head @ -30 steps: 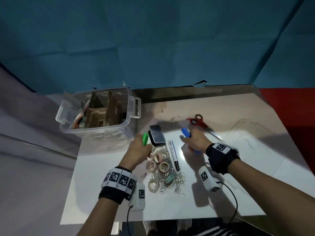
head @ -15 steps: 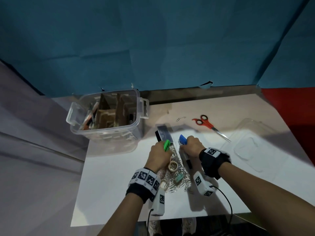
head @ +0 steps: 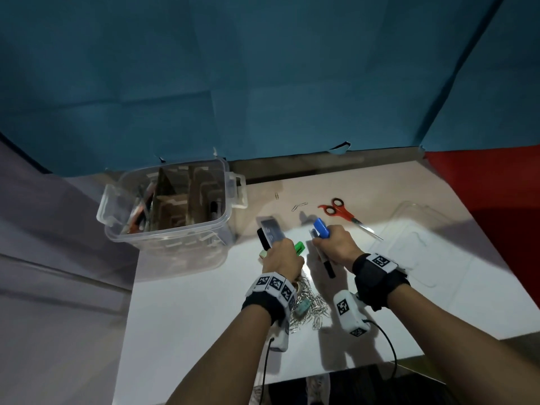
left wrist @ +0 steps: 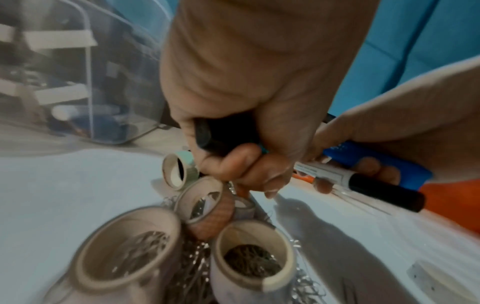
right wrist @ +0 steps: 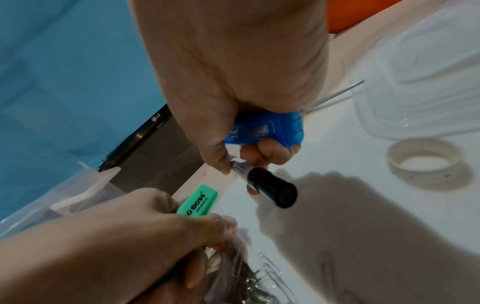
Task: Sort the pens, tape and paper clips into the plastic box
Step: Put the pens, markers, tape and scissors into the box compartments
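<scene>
Here I had both hands low over the white table [head: 187, 302], just this side of the plastic box [head: 172, 238], which stood at the table's far left corner with its near wall close to my knuckles. My left hand [head: 282, 258] was curled round a green highlighter [head: 299, 247] together with a black object I could not identify. My right hand [head: 336, 248] gripped a blue highlighter [head: 321, 228] and a black-capped marker [head: 327, 263], whose cap pointed back toward me. The pile of paper clips [head: 309, 311] and tape rolls [left wrist: 202, 203] lay under my left wrist, nearer me than the box. Right of the box, red scissors [head: 339, 210] lay toward the far edge, and a clear lid [head: 415, 244] beyond them near the right edge. Bare white surface lay open between the pile and the near edge.
</scene>
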The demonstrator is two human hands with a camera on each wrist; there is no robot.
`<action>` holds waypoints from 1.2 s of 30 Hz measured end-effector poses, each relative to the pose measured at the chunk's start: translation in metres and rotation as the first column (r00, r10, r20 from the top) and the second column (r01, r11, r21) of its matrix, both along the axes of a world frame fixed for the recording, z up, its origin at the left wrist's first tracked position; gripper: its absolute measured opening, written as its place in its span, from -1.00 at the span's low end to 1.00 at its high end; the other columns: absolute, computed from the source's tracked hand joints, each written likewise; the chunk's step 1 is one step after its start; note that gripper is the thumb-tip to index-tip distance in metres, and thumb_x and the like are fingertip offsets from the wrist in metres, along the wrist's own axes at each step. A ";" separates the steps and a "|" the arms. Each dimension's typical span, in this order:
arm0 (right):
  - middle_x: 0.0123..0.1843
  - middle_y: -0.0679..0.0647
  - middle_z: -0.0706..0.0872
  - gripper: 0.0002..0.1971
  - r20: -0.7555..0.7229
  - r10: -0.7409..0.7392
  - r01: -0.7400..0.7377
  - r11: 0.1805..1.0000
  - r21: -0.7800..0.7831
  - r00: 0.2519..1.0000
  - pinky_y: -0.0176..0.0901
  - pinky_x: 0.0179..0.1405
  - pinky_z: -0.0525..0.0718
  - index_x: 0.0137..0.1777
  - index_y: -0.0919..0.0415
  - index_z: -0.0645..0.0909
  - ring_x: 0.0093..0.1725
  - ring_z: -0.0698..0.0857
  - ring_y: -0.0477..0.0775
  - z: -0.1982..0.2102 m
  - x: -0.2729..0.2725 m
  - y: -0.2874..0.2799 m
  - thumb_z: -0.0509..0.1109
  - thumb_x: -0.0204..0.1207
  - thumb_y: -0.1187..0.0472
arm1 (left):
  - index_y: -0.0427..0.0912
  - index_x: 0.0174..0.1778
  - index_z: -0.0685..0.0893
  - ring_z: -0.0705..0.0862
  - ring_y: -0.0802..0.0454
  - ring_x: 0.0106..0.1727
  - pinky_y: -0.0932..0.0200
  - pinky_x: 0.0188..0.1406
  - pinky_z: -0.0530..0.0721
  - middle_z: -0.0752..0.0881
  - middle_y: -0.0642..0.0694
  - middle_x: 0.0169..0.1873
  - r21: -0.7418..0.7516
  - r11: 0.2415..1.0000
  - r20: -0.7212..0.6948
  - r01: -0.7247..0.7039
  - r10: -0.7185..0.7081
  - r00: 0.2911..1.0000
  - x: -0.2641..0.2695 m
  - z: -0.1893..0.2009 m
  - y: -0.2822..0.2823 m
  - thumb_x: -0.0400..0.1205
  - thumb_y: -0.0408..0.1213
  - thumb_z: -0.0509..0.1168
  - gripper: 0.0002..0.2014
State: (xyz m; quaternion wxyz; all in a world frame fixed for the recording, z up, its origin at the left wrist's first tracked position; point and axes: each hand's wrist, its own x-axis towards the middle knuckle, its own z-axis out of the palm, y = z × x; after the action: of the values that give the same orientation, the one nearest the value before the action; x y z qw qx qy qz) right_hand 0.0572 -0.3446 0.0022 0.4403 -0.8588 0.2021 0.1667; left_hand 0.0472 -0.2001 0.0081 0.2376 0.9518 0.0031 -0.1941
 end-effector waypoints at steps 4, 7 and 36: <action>-0.22 0.22 0.76 -0.87 -0.011 -0.024 0.024 1.000 0.009 1.000 -0.11 -0.33 0.57 -0.08 0.22 0.62 -0.28 0.72 0.18 0.003 -0.012 -0.016 0.41 0.54 0.15 | -0.21 -0.17 0.50 0.63 -0.17 -0.22 0.02 -0.27 0.57 0.65 -0.14 -0.18 0.096 0.991 0.008 0.098 -0.099 0.995 0.006 -0.004 -0.013 0.64 -0.39 0.32 -0.88; -0.27 0.17 0.72 -0.92 -0.013 -0.046 0.046 0.999 0.013 0.999 -0.21 -0.48 0.52 -0.05 0.22 0.60 -0.38 0.66 0.07 0.010 -0.017 -0.030 0.38 0.57 0.20 | -0.20 -0.16 0.50 0.67 -0.15 -0.21 0.01 -0.25 0.67 0.66 -0.12 -0.17 0.071 0.994 -0.023 0.085 -0.083 0.996 0.010 -0.001 -0.018 0.63 -0.35 0.36 -0.86; 0.15 0.40 0.67 -0.83 0.174 0.421 -0.391 0.902 -0.185 0.890 -0.02 0.01 0.63 0.11 0.30 0.47 0.09 0.70 0.34 0.136 0.124 0.188 0.20 0.71 0.18 | -0.32 -0.16 0.67 0.61 0.01 -0.60 0.22 -0.62 0.53 0.67 -0.13 -0.52 -0.561 0.739 -0.031 -0.373 0.431 0.902 0.081 0.133 0.214 0.62 -0.34 0.33 -0.88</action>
State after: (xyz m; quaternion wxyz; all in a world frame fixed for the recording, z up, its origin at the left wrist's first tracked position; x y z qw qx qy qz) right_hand 0.1816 -0.1566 0.1385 0.3509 -0.9244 -0.0183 0.1485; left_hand 0.1281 0.0138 0.1414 0.5389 0.8266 0.1402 -0.0821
